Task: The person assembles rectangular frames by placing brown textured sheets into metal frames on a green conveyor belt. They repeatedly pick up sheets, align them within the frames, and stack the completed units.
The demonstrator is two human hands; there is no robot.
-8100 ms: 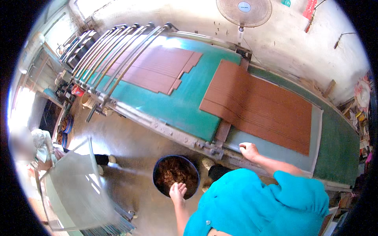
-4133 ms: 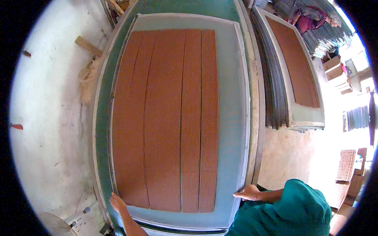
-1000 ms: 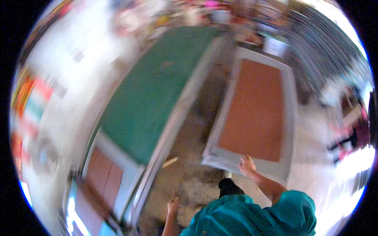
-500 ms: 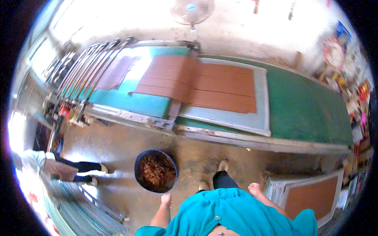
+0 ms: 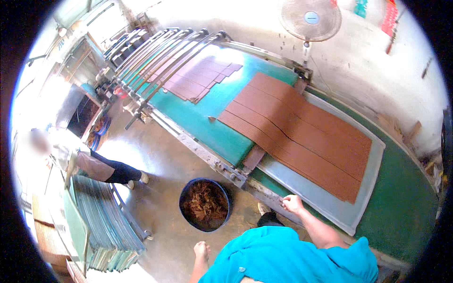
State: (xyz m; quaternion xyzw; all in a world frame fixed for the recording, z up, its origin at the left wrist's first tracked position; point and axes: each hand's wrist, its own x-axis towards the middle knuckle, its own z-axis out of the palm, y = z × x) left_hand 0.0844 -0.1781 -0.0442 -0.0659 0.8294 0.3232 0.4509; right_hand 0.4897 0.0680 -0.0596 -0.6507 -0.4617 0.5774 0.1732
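Note:
My right hand [image 5: 293, 203] rests on the near edge of a pale grey tray [image 5: 373, 165] that lies on the green conveyor table [image 5: 222, 137]. Long brown ribbed strips [image 5: 302, 137] lie side by side on the tray and reach onto the belt. My left hand [image 5: 202, 248] hangs free with its fingers apart, just above the floor beside a black tub [image 5: 205, 203] full of brown scraps. More brown strips [image 5: 198, 80] lie farther up the belt under curved metal rails [image 5: 160, 56].
Another person [image 5: 80, 160] bends over at the left next to a rack of stacked grey trays [image 5: 101, 221]. A standing fan [image 5: 309, 19] is against the far wall. Bare concrete floor lies between the table and the rack.
The view has swung from a blurred turn back to the conveyor. My right hand has come up onto the tray's near edge. The tray of strips now lies closer to me.

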